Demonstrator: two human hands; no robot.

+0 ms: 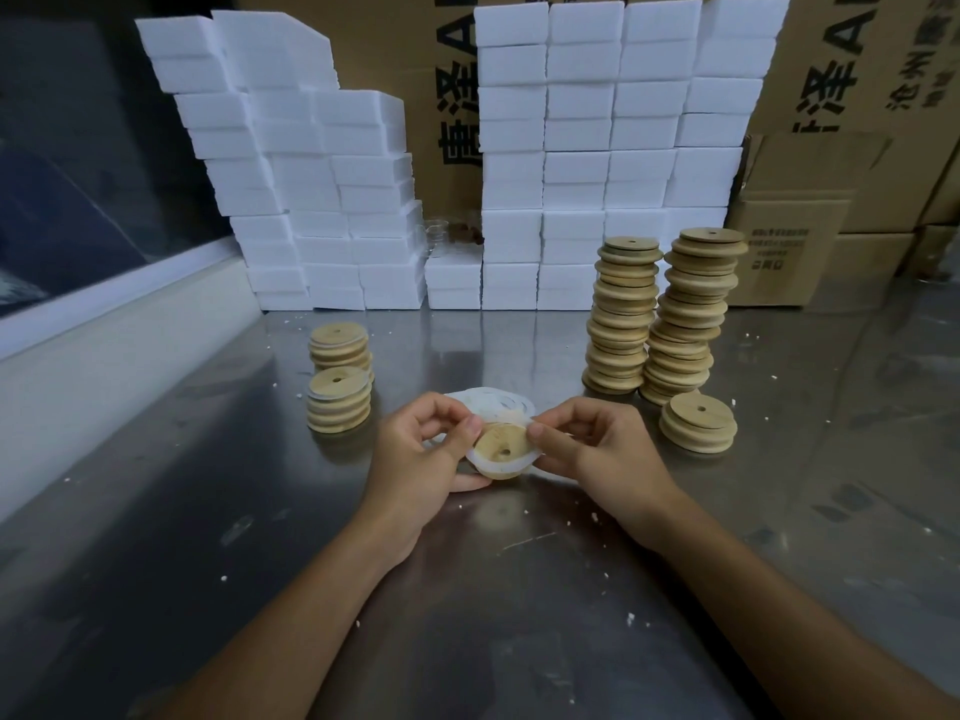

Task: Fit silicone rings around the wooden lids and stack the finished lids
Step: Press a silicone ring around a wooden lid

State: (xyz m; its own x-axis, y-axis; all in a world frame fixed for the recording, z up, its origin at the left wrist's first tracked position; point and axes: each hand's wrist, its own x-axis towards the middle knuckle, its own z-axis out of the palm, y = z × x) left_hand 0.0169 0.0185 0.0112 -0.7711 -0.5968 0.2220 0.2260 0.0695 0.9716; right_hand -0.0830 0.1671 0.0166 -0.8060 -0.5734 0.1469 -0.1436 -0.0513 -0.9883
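Your left hand (423, 449) and right hand (597, 449) both pinch one wooden lid (501, 452) (silicone ring (480, 462) partly round it) above the tabletop (467, 589) centre; ringed stacks (340, 376) left, bare stacks (654, 319) right.

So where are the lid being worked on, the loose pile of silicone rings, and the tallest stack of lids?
wooden lid (501, 452), head view, its flat face
silicone rings (501, 402), head view, pile's top
tallest stack (691, 314), head view, mid-height

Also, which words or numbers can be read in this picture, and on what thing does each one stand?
"唐泽", rotated sideways: big carton behind the foam blocks.
"泽 A", cut off: right carton.
Small column beside it: too blurred to read.
Small box label: too small to read.
Lids: no text.
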